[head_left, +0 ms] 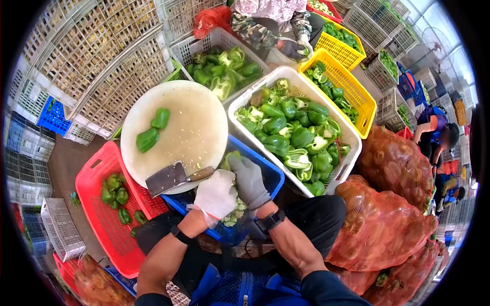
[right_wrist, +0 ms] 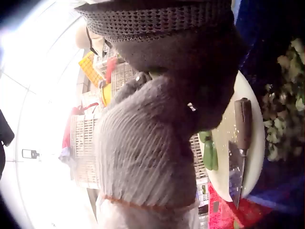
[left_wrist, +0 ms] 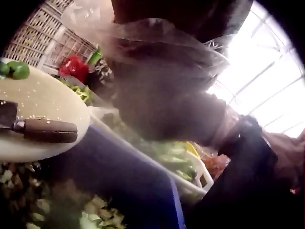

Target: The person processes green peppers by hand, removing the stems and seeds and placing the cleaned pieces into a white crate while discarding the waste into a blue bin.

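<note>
In the head view my right hand (head_left: pixel 248 181), in a grey glove, grips a green bell pepper (head_left: pixel 232 157) above the blue crate (head_left: pixel 278 181). Close against it is my left hand (head_left: pixel 217 196) in a white glove; its fingertips are hidden, and I cannot tell how they close. The right wrist view has the white-gloved left hand (right_wrist: pixel 143 143) reaching up to the dark-looking right glove, a bit of green between them. A cleaver (head_left: pixel 171 178) lies on the round cutting board (head_left: pixel 204 107), its wooden handle toward me. Two whole green peppers (head_left: pixel 148 139) lie farther up the board.
Pepper scraps (left_wrist: pixel 100 214) fill the bottom of the blue crate. Right of it stands a white crate (head_left: pixel 352 153) of cut peppers. A red basket (head_left: pixel 94 204) with several peppers is at left. Red mesh sacks (head_left: pixel 383 224) crowd the right side. Another person (head_left: pixel 275 20) sits opposite.
</note>
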{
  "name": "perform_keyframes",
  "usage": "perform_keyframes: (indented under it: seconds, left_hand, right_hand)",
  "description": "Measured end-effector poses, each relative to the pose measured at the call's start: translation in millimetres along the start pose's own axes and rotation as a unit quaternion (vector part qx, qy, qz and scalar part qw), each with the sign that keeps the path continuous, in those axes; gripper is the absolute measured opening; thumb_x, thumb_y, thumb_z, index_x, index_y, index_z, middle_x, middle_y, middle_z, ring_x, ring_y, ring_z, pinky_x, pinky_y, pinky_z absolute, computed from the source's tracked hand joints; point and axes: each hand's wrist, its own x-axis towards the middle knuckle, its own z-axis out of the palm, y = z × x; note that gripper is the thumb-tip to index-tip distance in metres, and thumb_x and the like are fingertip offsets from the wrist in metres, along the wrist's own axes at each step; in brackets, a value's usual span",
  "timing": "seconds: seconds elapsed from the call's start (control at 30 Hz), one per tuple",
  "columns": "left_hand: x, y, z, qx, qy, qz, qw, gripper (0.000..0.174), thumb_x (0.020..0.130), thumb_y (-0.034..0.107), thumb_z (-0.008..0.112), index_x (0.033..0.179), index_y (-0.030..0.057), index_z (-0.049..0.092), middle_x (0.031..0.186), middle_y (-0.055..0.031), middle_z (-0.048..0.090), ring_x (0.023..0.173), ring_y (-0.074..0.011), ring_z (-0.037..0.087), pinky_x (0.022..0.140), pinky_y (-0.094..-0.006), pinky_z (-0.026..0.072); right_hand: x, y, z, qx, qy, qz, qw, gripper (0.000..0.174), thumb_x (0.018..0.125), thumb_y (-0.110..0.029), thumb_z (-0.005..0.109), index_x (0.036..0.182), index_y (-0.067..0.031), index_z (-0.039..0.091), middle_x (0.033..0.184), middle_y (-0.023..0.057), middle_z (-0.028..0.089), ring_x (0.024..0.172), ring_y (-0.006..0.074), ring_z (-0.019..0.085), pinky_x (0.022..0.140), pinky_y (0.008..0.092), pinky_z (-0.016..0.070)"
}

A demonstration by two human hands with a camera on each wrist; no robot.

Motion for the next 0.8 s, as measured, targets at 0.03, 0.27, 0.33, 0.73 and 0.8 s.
perform_keyframes:
  seconds: [0.03, 0.27, 0.33, 0.73, 0.8]
  left_hand:
    - [-1.3, 2.0, 1.8, 0.042, 0.001, 0.022, 0.999, 0.024, 0.082, 0.010, 0.074, 0.104, 0.0023, 0.070, 0.094, -0.0205, 0.069, 0.083, -0.0441, 0.071, 0.072, -0.0511, 0.0596]
    - [-1.8, -12.0, -7.8, 0.083, -0.122, -0.043, 0.988, 0.017, 0.090, 0.014, 0.072, 0.104, 0.0046, 0.072, 0.098, -0.0226, 0.070, 0.090, -0.0445, 0.072, 0.075, -0.0537, 0.0607]
    - [7.4, -14.9, -7.6, 0.101, -0.317, -0.100, 0.938, 0.025, 0.093, 0.019, 0.073, 0.113, 0.0059, 0.076, 0.106, -0.0228, 0.073, 0.100, -0.0469, 0.075, 0.084, -0.0558, 0.0619]
    - [25.6, 18.2, -14.6, 0.048, -0.102, 0.013, 0.994, 0.032, 0.089, 0.022, 0.081, 0.119, 0.0115, 0.076, 0.114, -0.0172, 0.075, 0.102, -0.0402, 0.075, 0.084, -0.0507, 0.0610]
    - [32.5, 23.5, -7.9, -0.057, -0.071, 0.017, 0.996, 0.032, 0.091, 0.021, 0.080, 0.121, 0.0101, 0.075, 0.118, -0.0157, 0.074, 0.108, -0.0394, 0.073, 0.089, -0.0507, 0.0603]
  right_hand:
    - [-0.7, 4.5, 0.9, -0.007, 0.029, -0.017, 0.999, 0.049, 0.109, -0.036, 0.070, 0.127, 0.0096, 0.075, 0.113, 0.0105, 0.080, 0.102, 0.0167, 0.070, 0.094, 0.0341, 0.0562]
    - [21.1, 9.2, -35.8, 0.186, 0.102, -0.034, 0.977, 0.041, 0.112, -0.036, 0.068, 0.125, 0.0035, 0.072, 0.098, 0.0131, 0.076, 0.089, 0.0146, 0.075, 0.074, 0.0300, 0.0608]
    - [12.4, -8.3, -61.2, 0.253, 0.010, 0.000, 0.967, 0.043, 0.113, -0.037, 0.065, 0.130, 0.0029, 0.068, 0.097, 0.0125, 0.075, 0.087, 0.0212, 0.076, 0.076, 0.0343, 0.0641]
    - [30.9, -13.3, -109.3, 0.015, -0.028, 0.034, 0.999, 0.055, 0.111, -0.047, 0.068, 0.126, 0.0059, 0.075, 0.105, 0.0069, 0.077, 0.093, 0.0124, 0.068, 0.085, 0.0301, 0.0567]
    - [13.4, -29.5, -93.5, -0.006, -0.055, 0.021, 0.998, 0.059, 0.112, -0.051, 0.065, 0.126, 0.0058, 0.074, 0.110, 0.0051, 0.076, 0.096, 0.0122, 0.066, 0.089, 0.0289, 0.0550]
